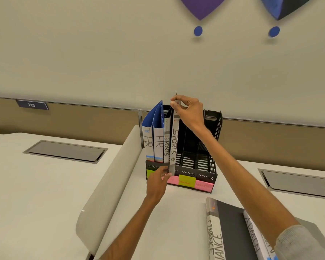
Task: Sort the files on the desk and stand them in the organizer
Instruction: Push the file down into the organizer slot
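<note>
Pinched at its top corner between the thumb and fingertips of the right hand (186, 111), the SPORTS file (174, 145) stands upright at the front of the organizer (212, 139). Its lower end is at the front lip of the second slot from the organizer's left. The left hand (157, 182) pinches that lower end at the spine.

Procedure, as judged:
- Hold the spine vertical and lift the lower end over the front lip.
- Slide the file in beside the other SPORTS file (167, 145), without disturbing the two HR files (154, 143) in the slot to the left.
- Release the lower grip first, then push back from the top until the file seats.

Coloured sticky notes (187, 180) label the organizer's front. On the desk (158, 222) in front of the organizer, towards its right, the FINANCE file (214, 233) and ADMIN file (253, 233) lie flat. A curved grey divider panel (109, 184) rises just left of the organizer. A pale wall stands behind it, with a number plate (32, 105) well to the left.
</note>
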